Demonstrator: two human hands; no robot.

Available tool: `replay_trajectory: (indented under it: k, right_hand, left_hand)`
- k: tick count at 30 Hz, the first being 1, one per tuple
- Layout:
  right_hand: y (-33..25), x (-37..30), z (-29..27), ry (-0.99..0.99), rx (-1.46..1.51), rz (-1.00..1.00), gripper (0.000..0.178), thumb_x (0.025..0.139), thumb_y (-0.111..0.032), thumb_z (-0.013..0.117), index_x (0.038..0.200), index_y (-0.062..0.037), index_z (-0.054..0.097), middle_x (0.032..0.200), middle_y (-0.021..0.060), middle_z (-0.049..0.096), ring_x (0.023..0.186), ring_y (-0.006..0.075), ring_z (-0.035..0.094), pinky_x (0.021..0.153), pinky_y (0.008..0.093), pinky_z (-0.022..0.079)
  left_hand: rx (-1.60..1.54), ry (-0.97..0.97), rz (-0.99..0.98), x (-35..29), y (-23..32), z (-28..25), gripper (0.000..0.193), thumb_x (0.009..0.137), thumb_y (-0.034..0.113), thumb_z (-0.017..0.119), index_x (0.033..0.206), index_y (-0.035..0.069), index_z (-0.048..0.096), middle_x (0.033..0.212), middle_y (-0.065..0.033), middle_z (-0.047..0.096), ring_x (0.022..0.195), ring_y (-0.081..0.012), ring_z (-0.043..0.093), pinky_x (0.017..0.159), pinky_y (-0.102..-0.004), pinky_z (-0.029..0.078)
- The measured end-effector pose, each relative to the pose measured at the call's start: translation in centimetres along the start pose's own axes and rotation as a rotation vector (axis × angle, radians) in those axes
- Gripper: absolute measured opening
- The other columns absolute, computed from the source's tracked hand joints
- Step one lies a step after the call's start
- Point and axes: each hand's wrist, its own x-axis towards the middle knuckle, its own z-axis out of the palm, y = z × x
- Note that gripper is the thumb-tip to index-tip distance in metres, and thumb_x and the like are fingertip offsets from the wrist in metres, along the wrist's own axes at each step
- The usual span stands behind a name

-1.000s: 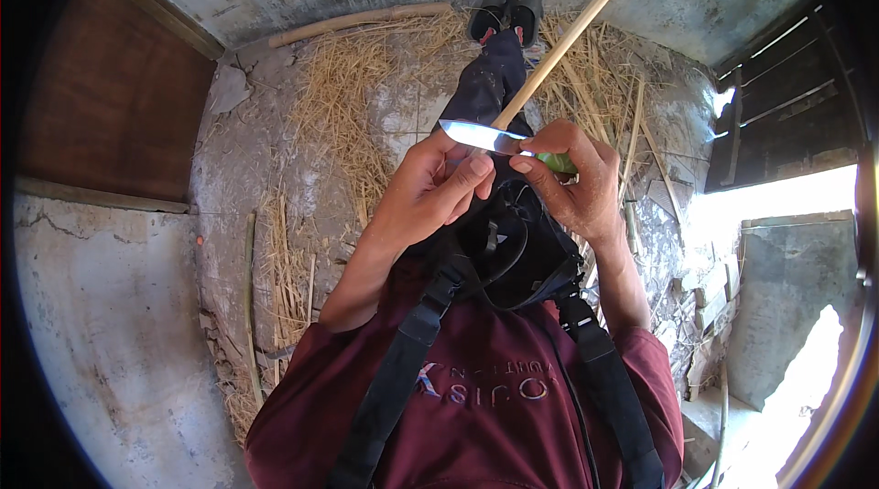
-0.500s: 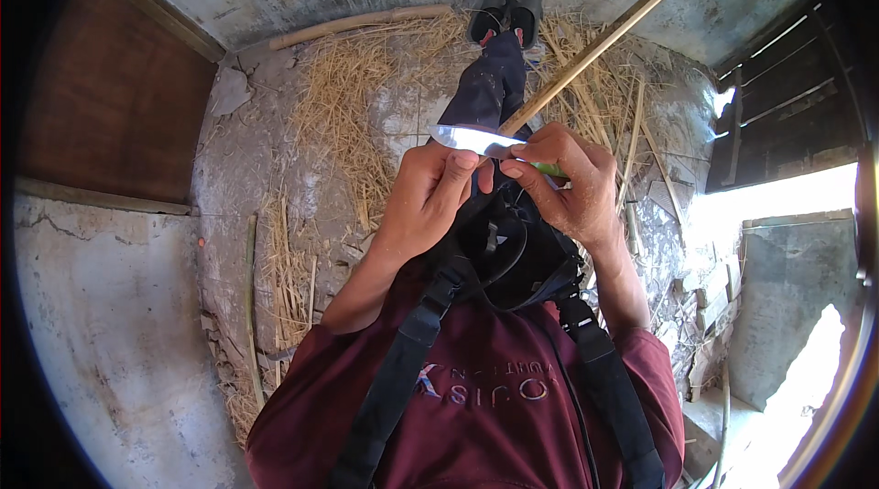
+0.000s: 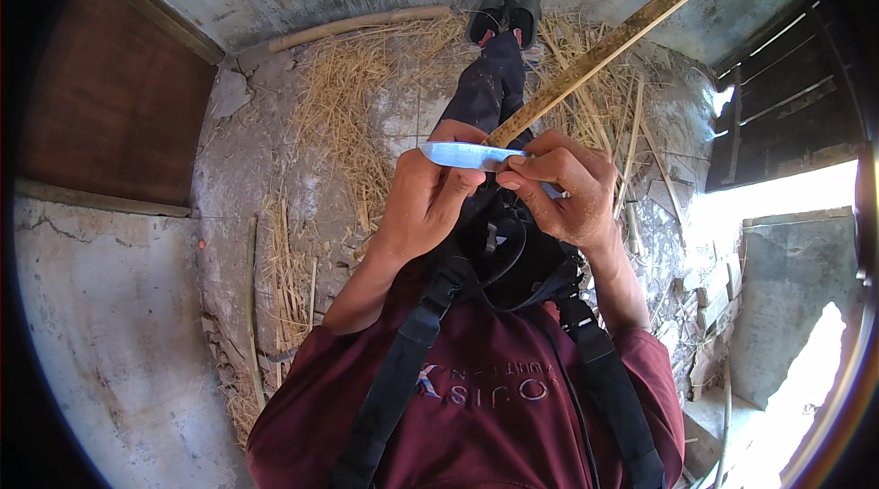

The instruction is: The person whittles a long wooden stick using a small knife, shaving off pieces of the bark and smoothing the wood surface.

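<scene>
My right hand [image 3: 569,185] is closed around the handle of a knife, its fingers pinching near the base of the blade. The knife's shiny blade [image 3: 465,156] points left, lying across the near end of a long split bamboo strip [image 3: 612,48]. That strip slants up and away to the right, showing a brown speckled face and a pale edge. My left hand [image 3: 428,191] grips the strip's near end, with its thumb just below the blade. The fingers hide the exact end of the strip and most of the knife handle.
Straw shavings [image 3: 343,114] and thin strips litter the floor around my outstretched legs [image 3: 485,91], which end in dark sandals [image 3: 506,8]. A bamboo pole [image 3: 362,25] lies along the far wall. A dark strap bag [image 3: 508,255] sits at my lap. Rubble [image 3: 714,292] lies at right.
The bamboo strip has turned, so its broad speckled face now shows, and its far end has swung right. The knife blade has tilted and dropped slightly, with both hands still gripping.
</scene>
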Motion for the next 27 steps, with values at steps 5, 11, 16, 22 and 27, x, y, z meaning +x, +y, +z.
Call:
replay_trajectory:
  k: [5, 11, 16, 22, 27]
  right_hand:
    - [-0.2, 0.2, -0.2, -0.003, -0.016, -0.040, 0.025, 0.082, -0.018, 0.091, 0.090, -0.0113, 0.068, 0.074, 0.0024, 0.064, 0.054, 0.0185, 0.063, 0.046, 0.0319, 0.046]
    - [-0.4, 0.5, -0.2, -0.001, -0.037, -0.052, 0.024, 0.081, -0.018, 0.091, 0.089, -0.0115, 0.068, 0.074, 0.0023, 0.064, 0.053, 0.0185, 0.063, 0.045, 0.0322, 0.045]
    - [-0.7, 0.2, -0.8, -0.031, -0.067, -0.041, 0.026, 0.079, -0.018, 0.093, 0.090, -0.0085, 0.071, 0.076, 0.0070, 0.067, 0.056, 0.0188, 0.066, 0.047, 0.0308, 0.048]
    - [-0.8, 0.0, -0.8, -0.047, -0.096, -0.048, 0.027, 0.078, -0.017, 0.094, 0.091, -0.0072, 0.072, 0.078, 0.0092, 0.069, 0.058, 0.0189, 0.069, 0.049, 0.0305, 0.050]
    - [-0.8, 0.1, -0.9, -0.041, -0.088, -0.067, 0.028, 0.078, -0.017, 0.094, 0.092, -0.0075, 0.072, 0.077, 0.0086, 0.069, 0.058, 0.0186, 0.069, 0.048, 0.0305, 0.050]
  left_hand:
    - [0.058, 0.002, 0.031, 0.2, 0.1, 0.2, 0.031, 0.109, 0.030, 0.063, 0.108, -0.001, 0.069, 0.092, -0.0076, 0.065, 0.067, -0.0144, 0.061, 0.061, -0.0304, 0.046]
    - [0.068, 0.042, 0.096, -0.1, -0.8, 0.5, 0.028, 0.107, 0.028, 0.066, 0.110, 0.001, 0.072, 0.101, -0.0123, 0.071, 0.066, -0.0205, 0.066, 0.060, -0.0336, 0.049]
    - [0.116, -0.029, 0.001, -0.2, 0.2, 0.0, 0.038, 0.108, 0.035, 0.063, 0.116, -0.001, 0.070, 0.104, -0.0097, 0.071, 0.068, -0.0146, 0.063, 0.059, -0.0291, 0.046]
    - [0.063, -0.029, -0.006, -0.1, 0.5, 0.1, 0.040, 0.110, 0.037, 0.060, 0.118, -0.001, 0.069, 0.104, -0.0088, 0.071, 0.069, -0.0128, 0.061, 0.060, -0.0285, 0.045]
    - [0.016, -0.026, 0.003, -0.1, 0.2, 0.5, 0.058, 0.109, 0.050, 0.059, 0.128, -0.005, 0.062, 0.086, 0.0038, 0.064, 0.065, 0.0017, 0.043, 0.055, -0.0185, 0.032]
